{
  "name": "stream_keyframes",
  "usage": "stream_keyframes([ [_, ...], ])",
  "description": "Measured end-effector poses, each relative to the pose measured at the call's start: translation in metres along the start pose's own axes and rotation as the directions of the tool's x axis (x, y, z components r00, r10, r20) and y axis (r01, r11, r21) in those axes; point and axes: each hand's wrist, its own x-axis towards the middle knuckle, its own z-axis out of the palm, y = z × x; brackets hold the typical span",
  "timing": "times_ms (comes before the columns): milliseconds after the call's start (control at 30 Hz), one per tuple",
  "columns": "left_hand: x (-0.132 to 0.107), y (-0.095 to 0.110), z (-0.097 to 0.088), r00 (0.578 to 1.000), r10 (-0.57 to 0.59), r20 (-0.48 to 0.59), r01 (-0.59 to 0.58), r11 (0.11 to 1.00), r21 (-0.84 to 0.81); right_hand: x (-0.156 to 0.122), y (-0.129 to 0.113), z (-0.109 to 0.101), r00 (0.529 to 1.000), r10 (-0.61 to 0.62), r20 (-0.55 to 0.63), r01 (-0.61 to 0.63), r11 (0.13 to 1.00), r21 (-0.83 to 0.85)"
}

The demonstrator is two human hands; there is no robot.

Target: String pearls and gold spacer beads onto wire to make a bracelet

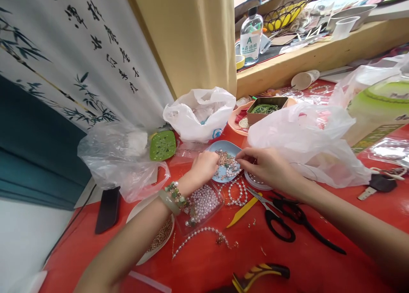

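Note:
My left hand [206,164] is closed at the left rim of a blue plate [214,145] that holds small gold, green and white beads [226,159]. What its fingers pinch is hidden. Across the plate, my right hand [260,162] has its thumb and fingertips pressed together over the right rim; anything between them is too small to name. Below my left hand sits a clear box of pearl beads [204,201]. A looped bead string [238,193] lies under the plate, and a pearl chain [204,231] rests nearer to me.
Black-handled scissors [279,233], a yellow tool [244,210] and pliers [262,276] lie on the red table. At the left are a phone [108,210] and a bowl of brown beads [140,259]. Plastic bags [200,114], a green dish [162,145] and keys [381,184] lie around.

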Motion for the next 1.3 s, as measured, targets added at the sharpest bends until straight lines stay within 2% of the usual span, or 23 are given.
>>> stream_keyframes([
  [100, 0.001, 0.003, 0.001, 0.999, 0.009, -0.044, -0.009, 1.000, -0.012, 0.001, -0.001, 0.000, 1.000, 0.003, 0.004, -0.004, 1.000, 0.017],
  [200, 0.003, 0.000, -0.001, 0.997, 0.000, -0.081, -0.008, 0.995, -0.098, 0.001, -0.004, -0.002, 1.000, 0.011, 0.001, -0.011, 0.999, 0.030],
  [300, -0.006, -0.008, -0.013, 0.989, -0.032, -0.144, -0.004, 0.972, -0.237, -0.001, -0.012, -0.007, 0.999, 0.034, 0.003, -0.034, 0.998, 0.060],
  [367, -0.023, -0.013, -0.025, 0.974, -0.083, -0.213, -0.002, 0.928, -0.373, -0.003, -0.020, -0.010, 0.999, 0.043, 0.013, -0.045, 0.992, 0.114],
  [433, -0.046, -0.016, -0.036, 0.936, -0.236, -0.260, -0.037, 0.670, -0.741, -0.006, -0.028, -0.011, 0.999, 0.038, 0.028, -0.042, 0.983, 0.179],
  [500, -0.071, -0.017, -0.043, 0.928, -0.304, -0.214, -0.061, 0.444, -0.894, -0.009, -0.037, -0.010, 0.999, 0.026, 0.035, -0.033, 0.971, 0.237],
  [600, -0.101, -0.015, -0.041, 0.935, -0.341, -0.101, -0.022, 0.229, -0.973, -0.012, -0.052, -0.003, 0.999, 0.005, 0.054, -0.022, 0.947, 0.321],
  [733, -0.115, -0.016, -0.027, 0.945, -0.325, 0.025, 0.032, 0.017, -0.999, -0.013, -0.074, 0.012, 0.990, -0.064, 0.122, 0.014, 0.928, 0.373],
  [833, -0.116, -0.021, -0.018, 0.953, -0.296, 0.069, 0.043, -0.095, -0.995, -0.012, -0.087, 0.022, 0.988, -0.083, 0.128, 0.035, 0.939, 0.341],
  [1000, -0.115, -0.026, -0.009, 0.974, -0.218, 0.066, 0.013, -0.236, -0.972, -0.014, -0.091, 0.026, 0.992, -0.084, 0.091, 0.049, 0.940, 0.336],
  [1300, -0.113, -0.019, -0.005, 0.977, -0.199, 0.080, 0.007, -0.344, -0.939, -0.021, -0.090, 0.032, 0.988, -0.120, 0.094, 0.091, 0.959, 0.267],
])
